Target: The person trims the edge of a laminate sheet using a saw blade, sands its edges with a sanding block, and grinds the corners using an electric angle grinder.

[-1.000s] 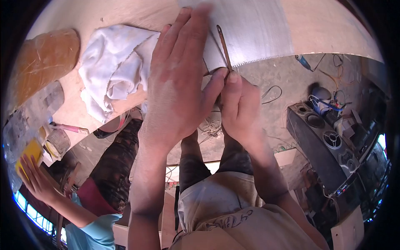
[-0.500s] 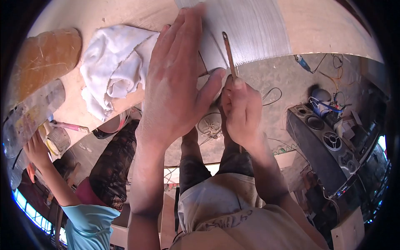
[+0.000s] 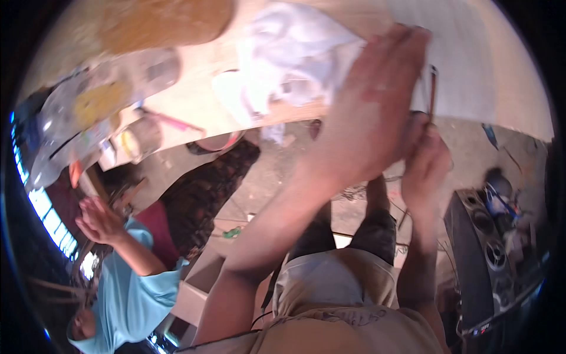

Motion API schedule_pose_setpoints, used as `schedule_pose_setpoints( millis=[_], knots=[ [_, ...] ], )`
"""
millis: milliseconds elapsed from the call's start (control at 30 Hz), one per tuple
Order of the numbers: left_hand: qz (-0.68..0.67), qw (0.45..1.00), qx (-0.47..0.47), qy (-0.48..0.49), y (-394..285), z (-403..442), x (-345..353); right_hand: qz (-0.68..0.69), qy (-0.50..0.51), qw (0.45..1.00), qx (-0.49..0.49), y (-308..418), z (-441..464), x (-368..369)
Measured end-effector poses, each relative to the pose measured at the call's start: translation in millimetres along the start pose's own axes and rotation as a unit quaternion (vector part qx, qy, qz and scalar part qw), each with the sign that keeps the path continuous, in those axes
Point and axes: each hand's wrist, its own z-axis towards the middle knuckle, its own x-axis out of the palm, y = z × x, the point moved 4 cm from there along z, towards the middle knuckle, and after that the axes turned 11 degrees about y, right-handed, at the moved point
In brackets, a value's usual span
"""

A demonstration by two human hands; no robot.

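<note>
Fingers of the right hand [image 3: 425, 168] pinch the slender brown tool [image 3: 433, 94] by the near edge of the pale sheet [image 3: 463, 65] on the tabletop [image 3: 519, 88]. The left hand [image 3: 368, 112] has its fingers outstretched, perhaps pressing, though blur hides contact; a firm pinch and steady palm would suit.

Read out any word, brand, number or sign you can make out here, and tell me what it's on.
No text here is clear enough to quote.
Dark lettering on the wearer's tan shirt: too blurred to read.
Small lit marks at the lower end of the speaker: too small to read.
</note>
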Motion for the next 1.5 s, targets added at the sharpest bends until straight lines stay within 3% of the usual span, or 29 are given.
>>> schedule_pose_setpoints(
  millis=[33, 200, 233, 333, 467, 767, 967, 1067, 1133, 1233, 1300, 1400, 1500],
  knots=[
    [0.01, 1.0, -0.006, 0.004, 5, 0, 1, 0.111, 0.053, 0.992, 0.038, 12, 5, -7],
    [0.02, 0.994, -0.061, 0.091, 1, -2, -11, 0.069, 0.025, 0.992, 0.102, -41, -53, 8],
    [0.022, 0.993, -0.056, 0.103, 5, -3, -12, 0.133, 0.013, 0.984, 0.115, -33, -56, 9],
    [0.032, 0.99, -0.039, 0.132, 9, 0, -9, 0.195, 0.026, 0.978, 0.068, 6, -29, -13],
    [0.026, 0.987, -0.066, 0.141, 11, -2, -13, 0.13, 0.09, 0.987, 0.009, 15, 1, -10],
    [0.044, 0.987, -0.062, 0.14, 10, -2, -13, 0.175, 0.098, 0.978, 0.061, 20, 10, -2],
    [0.048, 0.985, -0.07, 0.149, 10, -1, -12, 0.094, 0.108, 0.989, 0.045, 18, 10, -2],
    [0.052, 0.986, -0.059, 0.147, 9, -1, -12, -0.1, -0.005, 0.989, -0.113, 13, 0, 2],
    [0.044, 0.986, -0.059, 0.148, 10, 0, -12, -0.079, -0.017, 0.989, -0.126, 8, -8, 1],
    [0.042, 0.987, -0.054, 0.149, 8, 1, -12, 0.167, 0.062, 0.984, 0.006, -1, -30, -5],
    [0.049, 0.986, -0.052, 0.15, 8, 0, -13, 0.205, 0.03, 0.978, -0.005, 0, -32, -11],
    [0.053, 0.985, -0.052, 0.153, 8, 0, -13, 0.084, 0.059, 0.994, -0.024, 16, -7, -15],
    [0.049, 0.986, -0.055, 0.148, 8, 0, -12, 0.13, 0.09, 0.987, 0.033, 22, 4, -9]
  ],
)
